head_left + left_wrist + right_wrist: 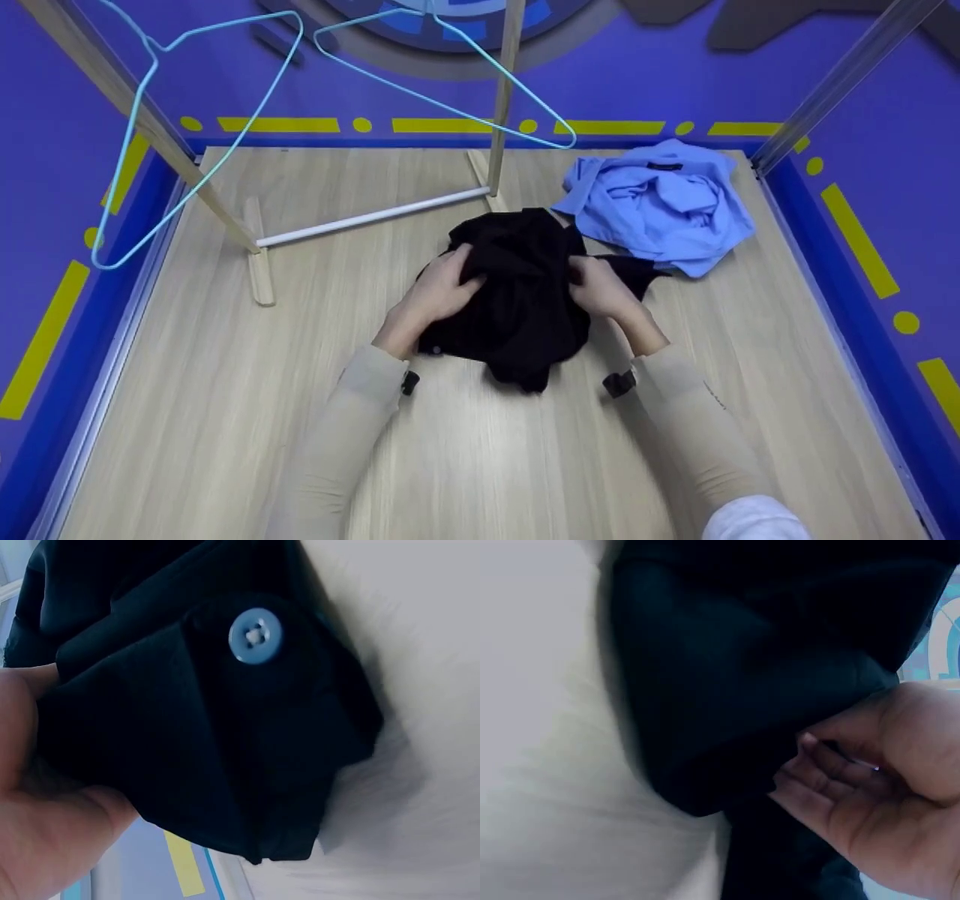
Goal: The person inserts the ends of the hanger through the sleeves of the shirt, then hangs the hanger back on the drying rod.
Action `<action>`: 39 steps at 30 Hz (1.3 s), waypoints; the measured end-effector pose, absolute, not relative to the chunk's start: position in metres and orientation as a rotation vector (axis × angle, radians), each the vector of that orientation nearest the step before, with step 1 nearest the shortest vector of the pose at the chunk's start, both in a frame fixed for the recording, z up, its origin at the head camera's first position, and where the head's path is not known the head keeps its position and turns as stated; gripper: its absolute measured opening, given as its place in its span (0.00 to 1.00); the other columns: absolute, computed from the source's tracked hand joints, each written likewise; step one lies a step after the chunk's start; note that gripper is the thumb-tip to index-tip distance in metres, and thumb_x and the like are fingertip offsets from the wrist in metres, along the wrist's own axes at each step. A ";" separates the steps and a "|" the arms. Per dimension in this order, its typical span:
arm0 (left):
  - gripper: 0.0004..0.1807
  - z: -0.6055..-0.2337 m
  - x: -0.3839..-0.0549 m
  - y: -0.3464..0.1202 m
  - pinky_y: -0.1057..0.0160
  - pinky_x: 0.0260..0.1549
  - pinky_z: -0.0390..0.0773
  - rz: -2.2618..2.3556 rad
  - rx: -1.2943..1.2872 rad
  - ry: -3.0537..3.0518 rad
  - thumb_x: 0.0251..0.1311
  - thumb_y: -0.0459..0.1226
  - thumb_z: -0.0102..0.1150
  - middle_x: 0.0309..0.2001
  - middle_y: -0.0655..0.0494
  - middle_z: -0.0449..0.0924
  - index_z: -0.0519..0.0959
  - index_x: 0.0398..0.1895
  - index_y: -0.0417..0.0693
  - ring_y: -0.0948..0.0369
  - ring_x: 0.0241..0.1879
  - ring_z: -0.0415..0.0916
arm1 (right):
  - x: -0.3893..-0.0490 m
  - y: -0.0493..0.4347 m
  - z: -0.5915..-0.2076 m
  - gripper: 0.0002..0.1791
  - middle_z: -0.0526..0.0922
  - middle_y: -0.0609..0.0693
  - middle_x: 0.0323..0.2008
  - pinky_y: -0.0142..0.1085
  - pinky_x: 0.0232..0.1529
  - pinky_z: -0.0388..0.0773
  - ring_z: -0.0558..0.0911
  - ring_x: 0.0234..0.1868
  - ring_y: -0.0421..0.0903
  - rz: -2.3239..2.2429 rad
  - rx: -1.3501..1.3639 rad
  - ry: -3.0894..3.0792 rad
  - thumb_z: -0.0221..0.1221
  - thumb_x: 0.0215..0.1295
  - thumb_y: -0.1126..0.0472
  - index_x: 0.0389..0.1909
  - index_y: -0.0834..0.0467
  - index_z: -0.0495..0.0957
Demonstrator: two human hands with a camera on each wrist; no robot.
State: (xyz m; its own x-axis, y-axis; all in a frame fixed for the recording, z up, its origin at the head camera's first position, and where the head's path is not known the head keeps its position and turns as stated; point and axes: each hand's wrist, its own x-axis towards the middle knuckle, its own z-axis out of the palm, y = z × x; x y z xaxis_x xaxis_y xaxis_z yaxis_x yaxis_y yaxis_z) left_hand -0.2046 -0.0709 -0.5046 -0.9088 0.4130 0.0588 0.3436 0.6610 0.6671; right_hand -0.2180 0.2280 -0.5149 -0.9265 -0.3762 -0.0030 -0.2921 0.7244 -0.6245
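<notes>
A crumpled black shirt [525, 300] lies bunched on the wooden tabletop between both hands. My left hand [444, 289] grips its left side, thumb and fingers in the cloth. In the left wrist view a grey-blue button [256, 636] shows on the dark fabric, off to the side of that hand. On the shirt's right side, my right hand [598, 287] pinches the cloth, its fingers curled at a fold in the right wrist view. Part of the black cloth sticks out beyond the right hand. Folds hide some fingertips.
A blue shirt [660, 202] lies heaped at the back right, close to the black one. At the back left stands a wooden rack with a white bar [375, 216] low down. Two light-blue hangers [206, 180] hang above the table's far side.
</notes>
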 end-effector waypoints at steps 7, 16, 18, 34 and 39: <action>0.29 -0.500 -0.203 -0.070 0.50 0.66 0.68 1.102 0.656 2.783 0.71 0.40 0.59 0.64 0.37 0.75 0.68 0.71 0.36 0.43 0.65 0.71 | -0.220 0.223 -0.522 0.11 0.81 0.51 0.35 0.41 0.42 0.73 0.76 0.37 0.49 -1.192 -0.519 2.656 0.57 0.60 0.75 0.41 0.63 0.81; 0.25 -0.499 -0.200 -0.069 0.47 0.62 0.72 1.091 0.692 2.822 0.69 0.39 0.59 0.60 0.37 0.78 0.71 0.66 0.38 0.42 0.62 0.75 | -0.222 0.207 -0.527 0.10 0.79 0.52 0.36 0.39 0.43 0.73 0.76 0.39 0.48 -1.329 -0.560 2.471 0.56 0.65 0.76 0.45 0.65 0.79; 0.25 -0.498 -0.200 -0.069 0.47 0.62 0.72 1.079 0.693 2.827 0.69 0.39 0.60 0.60 0.37 0.78 0.71 0.66 0.38 0.42 0.62 0.74 | -0.222 0.204 -0.527 0.14 0.82 0.55 0.44 0.42 0.51 0.74 0.78 0.47 0.50 -1.330 -0.599 2.438 0.56 0.67 0.75 0.52 0.67 0.79; 0.30 -0.497 -0.201 -0.070 0.46 0.65 0.68 1.023 0.603 2.864 0.70 0.41 0.60 0.62 0.35 0.74 0.69 0.69 0.34 0.41 0.64 0.71 | -0.224 0.205 -0.508 0.09 0.82 0.51 0.31 0.34 0.29 0.74 0.79 0.26 0.45 -1.301 -0.635 2.582 0.55 0.70 0.72 0.49 0.64 0.76; 0.29 -0.495 -0.201 -0.072 0.48 0.64 0.68 1.035 0.588 2.841 0.71 0.41 0.59 0.61 0.37 0.74 0.69 0.69 0.35 0.43 0.63 0.71 | -0.222 0.210 -0.495 0.04 0.81 0.50 0.28 0.32 0.27 0.73 0.78 0.24 0.45 -1.341 -0.618 2.719 0.60 0.72 0.66 0.41 0.63 0.81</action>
